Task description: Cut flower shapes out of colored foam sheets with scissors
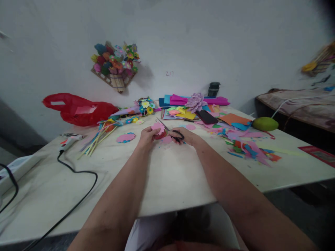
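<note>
Between the thumb and fingers of my left hand [148, 136] is a pink scalloped paper piece [158, 128]. A red round thing [160, 135] shows just below that paper; I cannot tell whether it is held too. My right hand [187, 135] grips black-handled scissors [180, 133], whose blades point up and left, right beside the pink piece. On the table under the hands lies another bit of pink paper [166, 139] with small scraps around it. To the left rests a pink and blue scalloped paper disc [126, 137].
A glue gun [72, 140] with a black cord lies left, near paper-flower stems [98, 141] and a red plastic bag [81, 109]. Coloured paper scraps [251, 148], a dark phone [206, 117] and a green fruit-like object [265, 123] are to the right. Paper sheets lie at the back.
</note>
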A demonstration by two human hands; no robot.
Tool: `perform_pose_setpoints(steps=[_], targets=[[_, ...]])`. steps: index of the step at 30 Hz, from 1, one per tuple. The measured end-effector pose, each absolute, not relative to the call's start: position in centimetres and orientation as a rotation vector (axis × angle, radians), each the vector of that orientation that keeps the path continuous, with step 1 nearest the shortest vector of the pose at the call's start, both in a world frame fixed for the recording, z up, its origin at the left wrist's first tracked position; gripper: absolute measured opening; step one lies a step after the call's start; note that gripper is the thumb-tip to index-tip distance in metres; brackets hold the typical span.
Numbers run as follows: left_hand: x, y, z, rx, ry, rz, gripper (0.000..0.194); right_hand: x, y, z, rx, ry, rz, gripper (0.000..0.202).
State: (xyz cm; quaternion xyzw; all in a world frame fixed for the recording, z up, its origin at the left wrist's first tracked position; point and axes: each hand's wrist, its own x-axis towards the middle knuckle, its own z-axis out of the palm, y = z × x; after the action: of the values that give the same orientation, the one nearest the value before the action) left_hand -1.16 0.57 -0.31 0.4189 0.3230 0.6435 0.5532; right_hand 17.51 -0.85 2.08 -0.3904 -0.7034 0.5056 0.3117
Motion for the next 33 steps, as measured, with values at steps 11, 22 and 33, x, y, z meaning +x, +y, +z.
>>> perform_pose_setpoints(steps=[11, 22, 33], targets=[[-1.2, 0.6, -0.4, 0.995, 0.742, 1.507, 0.028, 17.4, -0.6, 1.7, -1.031, -1.821, 1.359, 0.029], [-1.3, 0.7, -0.4, 0.928, 0.743, 1.533, 0.033, 17.4, -0.2, 1.4, -1.023, -1.807, 1.399, 0.028], [-1.2, 0.5, -0.2, 0.938, 0.742, 1.548, 0.03, 17.7, 0.8, 0.3, -1.015, -1.849, 1.36, 0.035]])
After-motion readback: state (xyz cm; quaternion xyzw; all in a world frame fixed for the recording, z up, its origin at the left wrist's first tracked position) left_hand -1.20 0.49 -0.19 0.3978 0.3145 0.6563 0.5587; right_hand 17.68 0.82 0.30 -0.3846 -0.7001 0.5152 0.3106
